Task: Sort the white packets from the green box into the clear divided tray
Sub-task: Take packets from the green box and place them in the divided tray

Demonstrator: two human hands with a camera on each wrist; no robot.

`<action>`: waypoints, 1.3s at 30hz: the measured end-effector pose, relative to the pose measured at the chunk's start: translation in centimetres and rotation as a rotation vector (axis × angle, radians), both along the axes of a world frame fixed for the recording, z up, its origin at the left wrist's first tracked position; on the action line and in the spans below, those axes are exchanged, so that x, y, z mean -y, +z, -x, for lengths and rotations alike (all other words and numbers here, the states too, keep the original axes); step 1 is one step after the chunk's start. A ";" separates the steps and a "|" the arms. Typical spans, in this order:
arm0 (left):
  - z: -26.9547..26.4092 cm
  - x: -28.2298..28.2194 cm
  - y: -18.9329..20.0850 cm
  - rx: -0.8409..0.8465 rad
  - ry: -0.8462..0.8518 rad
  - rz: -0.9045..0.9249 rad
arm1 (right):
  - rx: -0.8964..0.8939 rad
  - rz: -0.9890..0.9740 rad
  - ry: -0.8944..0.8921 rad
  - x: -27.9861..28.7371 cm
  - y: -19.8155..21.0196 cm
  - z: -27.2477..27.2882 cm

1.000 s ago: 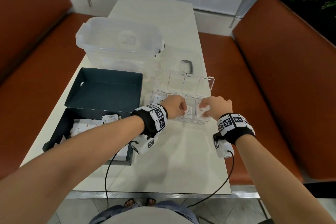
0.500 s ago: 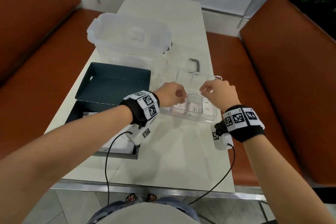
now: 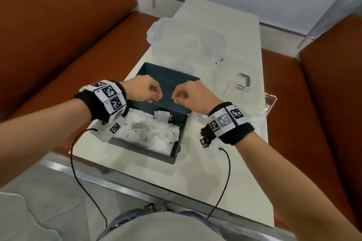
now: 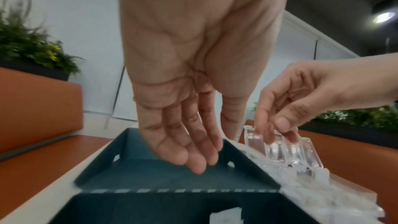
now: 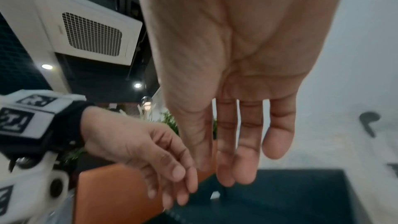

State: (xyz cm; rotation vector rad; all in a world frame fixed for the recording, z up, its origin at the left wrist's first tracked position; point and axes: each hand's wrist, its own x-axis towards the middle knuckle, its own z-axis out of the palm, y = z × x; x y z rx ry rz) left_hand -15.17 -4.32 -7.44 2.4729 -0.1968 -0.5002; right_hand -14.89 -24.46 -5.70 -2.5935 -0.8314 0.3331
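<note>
The dark green box [image 3: 179,143] lies open on the table's near left, with several white packets [image 3: 152,135] heaped inside and its lid [image 3: 172,82] folded back. My left hand [image 3: 154,98] and right hand [image 3: 176,99] hover side by side above the lid hinge, fingers loosely curled, holding nothing. The left wrist view shows my left hand [image 4: 200,159] with relaxed, empty fingers over the box [image 4: 172,178]. My right hand [image 5: 237,168] is also empty. The clear divided tray [image 3: 269,103] sits right of the box, partly hidden by my right wrist.
A large clear lidded container [image 3: 186,45] stands behind the box. A dark handle [image 3: 244,80] shows on the clear lid beyond the tray. Orange benches [image 3: 58,35] flank the narrow white table [image 3: 225,172]. Cables hang off its near edge.
Both hands have left the clear tray and moved left to hover over the green box. My head has swung left, so the box sits mid-frame.
</note>
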 end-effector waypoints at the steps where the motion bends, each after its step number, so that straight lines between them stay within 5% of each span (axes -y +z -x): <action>1: 0.4 -0.7 -0.4 -0.052 -0.002 -0.047 | -0.023 0.042 0.049 -1.2 -0.7 0.2; 4: 1.6 -1.3 -2.2 -0.186 -0.065 -0.216 | -0.045 0.223 0.165 -4.2 -3.1 0.9; 10: 2.5 -0.7 -5.8 -0.079 -0.190 -0.537 | 0.222 0.558 0.405 -7.9 -6.1 1.9; 14: 2.3 -1.1 -7.2 -0.104 -0.191 -0.653 | 0.242 0.704 0.450 -7.6 -6.7 2.0; 39: 2.6 -0.4 -8.1 -0.103 -0.139 -0.786 | 0.419 0.905 0.411 -5.4 -9.2 2.8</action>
